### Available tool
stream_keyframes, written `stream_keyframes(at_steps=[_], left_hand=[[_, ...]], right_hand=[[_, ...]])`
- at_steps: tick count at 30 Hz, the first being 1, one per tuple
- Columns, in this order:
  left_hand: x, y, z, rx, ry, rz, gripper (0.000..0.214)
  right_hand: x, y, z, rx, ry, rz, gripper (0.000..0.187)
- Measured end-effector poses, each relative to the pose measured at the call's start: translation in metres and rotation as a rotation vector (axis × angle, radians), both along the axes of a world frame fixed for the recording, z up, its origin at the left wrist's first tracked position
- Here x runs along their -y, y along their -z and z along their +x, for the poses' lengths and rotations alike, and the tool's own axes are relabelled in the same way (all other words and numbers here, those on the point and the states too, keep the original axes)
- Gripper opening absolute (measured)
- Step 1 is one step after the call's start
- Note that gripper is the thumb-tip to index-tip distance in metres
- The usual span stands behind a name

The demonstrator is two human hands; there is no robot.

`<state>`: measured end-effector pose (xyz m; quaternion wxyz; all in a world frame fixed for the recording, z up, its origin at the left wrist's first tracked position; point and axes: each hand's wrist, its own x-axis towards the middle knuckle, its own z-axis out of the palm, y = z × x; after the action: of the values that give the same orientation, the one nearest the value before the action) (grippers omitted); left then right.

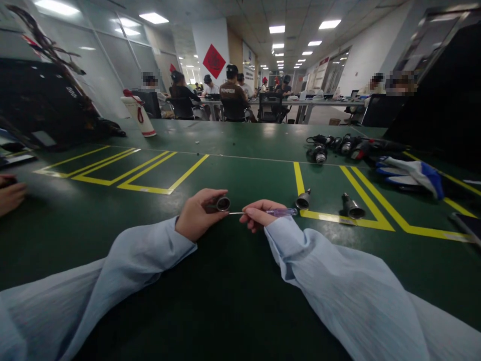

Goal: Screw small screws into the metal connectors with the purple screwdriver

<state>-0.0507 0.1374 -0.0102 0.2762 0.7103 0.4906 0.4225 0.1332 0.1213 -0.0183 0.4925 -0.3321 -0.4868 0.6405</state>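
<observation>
My left hand (199, 214) is closed around a small dark metal cup-shaped part (223, 203), its round open end turned toward me. Between the fingers of my right hand (259, 214) lies a screwdriver (282, 212) with a clear purple handle. Its thin shaft points left and the tip reaches the left fingertips, just below the metal part; whether it touches the part I cannot tell. Two similar metal parts, each with a narrow stem, lie to the right: one (302, 200) by a yellow tape corner, the other (353, 206) inside the taped outline.
Yellow tape outlines (169, 190) mark the green table (233, 291). Dark cabled devices (319, 153) and blue-white gloves (411, 175) lie at right. A white bottle (139, 114) stands back left. Another person's hand (13, 194) shows at the left edge. People sit farther back.
</observation>
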Motion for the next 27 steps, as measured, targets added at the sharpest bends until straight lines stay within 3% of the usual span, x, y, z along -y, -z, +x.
stream_keyframes(at_steps=[4,7,10,17,27], left_hand=[[0.001,-0.003,0.002,-0.299,0.042,0.214,0.035],[0.002,-0.005,0.003,-0.41,0.069,0.338,0.031],[0.004,-0.004,0.004,-0.387,0.119,0.281,0.033],[0.011,-0.005,0.007,-0.385,0.258,0.064,0.022],[0.016,-0.007,0.008,-0.356,0.244,0.16,0.013]], right_hand=[[0.0,0.002,0.001,-0.113,-0.183,0.018,0.024],[0.0,0.002,0.004,-0.136,-0.233,0.037,0.023],[0.0,0.002,0.007,-0.145,-0.233,0.051,0.018],[0.009,0.001,0.0,-0.057,-0.076,0.134,0.007],[0.033,0.0,-0.014,0.336,0.161,0.445,0.004]])
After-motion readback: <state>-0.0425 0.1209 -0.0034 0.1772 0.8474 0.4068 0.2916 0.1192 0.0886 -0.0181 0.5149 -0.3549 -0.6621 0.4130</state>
